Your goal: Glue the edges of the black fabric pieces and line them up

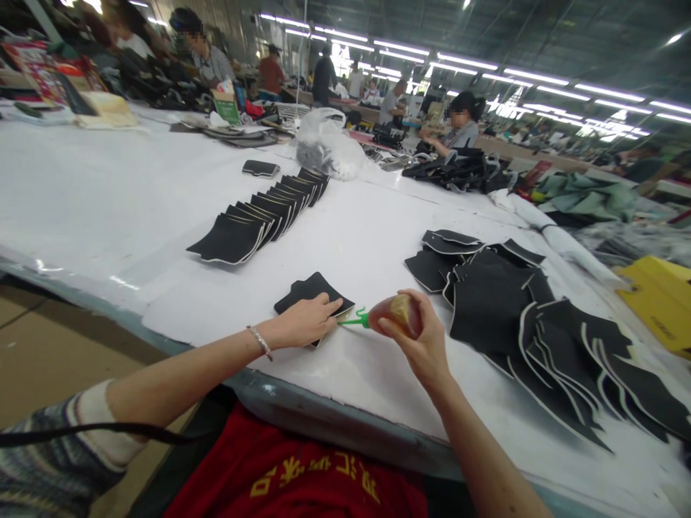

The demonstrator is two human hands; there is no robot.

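Observation:
A squeeze bottle of amber glue (396,316) with a green nozzle lies tilted in my right hand (432,338), its fingers wrapped round the body. Its thin tip points left and reaches the edge of a black cut piece (310,289) on the table. My left hand (307,320) rests on that piece with fingers stretched out, covering its lower part. Whether the tip touches the piece is hard to make out.
An overlapping row of black pieces (259,216) lies beyond my left hand, with a single black piece (260,168) behind it. Loose black pieces (491,295) are heaped at right. A clear plastic bag (329,147) stands farther back. Co-workers sit beyond the white table (108,194).

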